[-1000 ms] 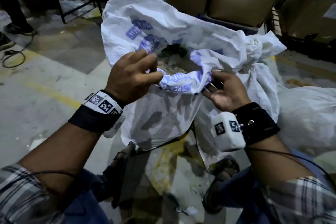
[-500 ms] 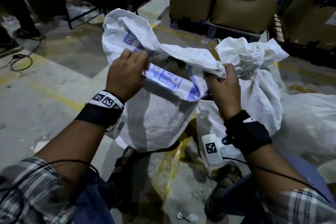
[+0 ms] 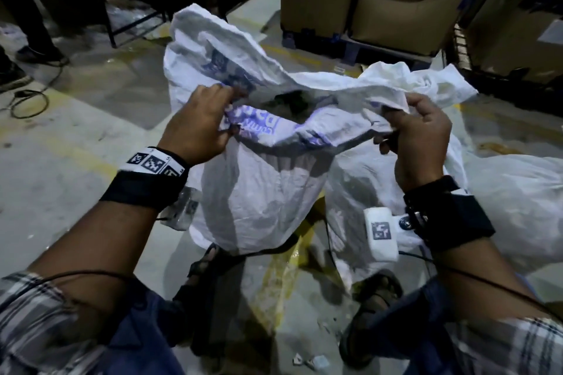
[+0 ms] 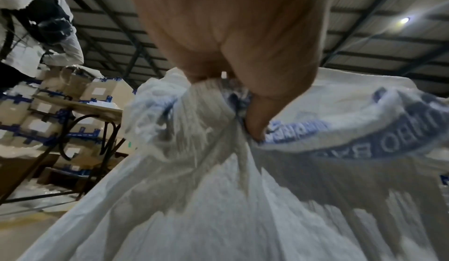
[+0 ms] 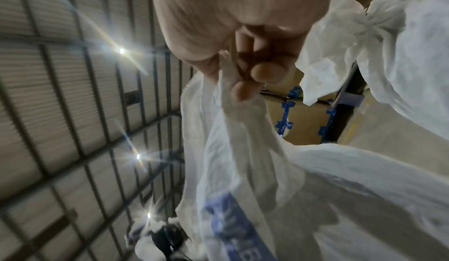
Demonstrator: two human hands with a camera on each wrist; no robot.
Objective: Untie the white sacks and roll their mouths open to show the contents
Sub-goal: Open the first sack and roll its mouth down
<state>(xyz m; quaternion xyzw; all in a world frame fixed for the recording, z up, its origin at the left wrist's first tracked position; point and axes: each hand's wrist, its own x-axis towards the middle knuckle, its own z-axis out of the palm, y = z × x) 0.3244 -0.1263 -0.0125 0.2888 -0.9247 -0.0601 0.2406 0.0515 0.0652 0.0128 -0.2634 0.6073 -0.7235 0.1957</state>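
A white woven sack (image 3: 259, 192) with blue print stands on the floor between my feet, its mouth untied and partly folded outward. My left hand (image 3: 201, 125) grips the near-left rim of the mouth, thumb pressed into the fabric (image 4: 255, 127). At the near-right rim, my right hand (image 3: 417, 131) pinches the cloth between thumb and fingers (image 5: 243, 90). Dark contents (image 3: 289, 100) show through the gap in the mouth. A second white sack (image 3: 426, 82) stands behind on the right, its neck still knotted (image 5: 371, 17).
A third white sack (image 3: 518, 207) lies at the right. Stacked cardboard boxes (image 3: 380, 0) with blue tape stand behind. A black metal table frame (image 3: 122, 9) and another person's feet (image 3: 30, 55) are at the back left. A cable (image 3: 27, 100) lies on the floor.
Both hands lifted the rim and pulled apart, stretching the sack's mouth wider. The right hand turned from palm-up under the fold to pinching the rim from the side.
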